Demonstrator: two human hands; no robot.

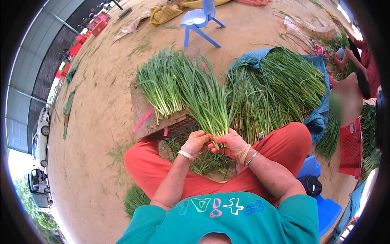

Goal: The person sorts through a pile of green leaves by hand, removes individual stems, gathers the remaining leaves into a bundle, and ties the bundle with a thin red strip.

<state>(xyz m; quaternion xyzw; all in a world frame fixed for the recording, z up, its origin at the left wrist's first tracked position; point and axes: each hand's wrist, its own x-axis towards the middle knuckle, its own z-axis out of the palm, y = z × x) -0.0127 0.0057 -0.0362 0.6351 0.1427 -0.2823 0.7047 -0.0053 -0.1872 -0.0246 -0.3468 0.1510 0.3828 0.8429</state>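
A bunch of garlic chives (209, 110), long green leaves with pale stem ends, slants up and away from my lap. My right hand (233, 144), in a thin clear glove, is closed round its lower stems. At the left side of the stem ends, my left hand (196, 144), gloved too, has its fingers pinched together on the stems. Both gloves are banded at the wrist. Just beyond my left hand, a neat pile of chives (160, 87) lies on a board (142, 112) with a pink strip across it.
To the right, a large heap of chives (280, 89) rests on blue sheeting (321, 107). Loose clippings (211, 164) lie between my knees. A blue chair (197, 18) stands ahead. At far right are a red basket (350, 148) and another person (367, 61) handling greens.
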